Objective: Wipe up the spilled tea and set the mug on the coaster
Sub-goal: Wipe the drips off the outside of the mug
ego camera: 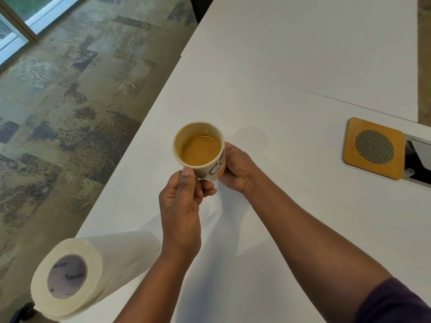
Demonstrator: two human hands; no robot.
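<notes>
A cream mug (199,148) with dark lettering holds light brown tea and is tilted slightly toward the left. Both hands grip it above the white table (279,101). My left hand (182,206) pinches its near lower side, thumb up against the wall. My right hand (235,169) wraps the right side. A square wooden coaster (373,148) with a round metal mesh centre lies on the table to the right, well apart from the mug. No spilled tea shows on the table.
A roll of white paper towel (70,269) lies on its side at the table's near left corner. The table's left edge drops to a mottled carpet floor (58,113). A cable hatch (419,159) opens beside the coaster.
</notes>
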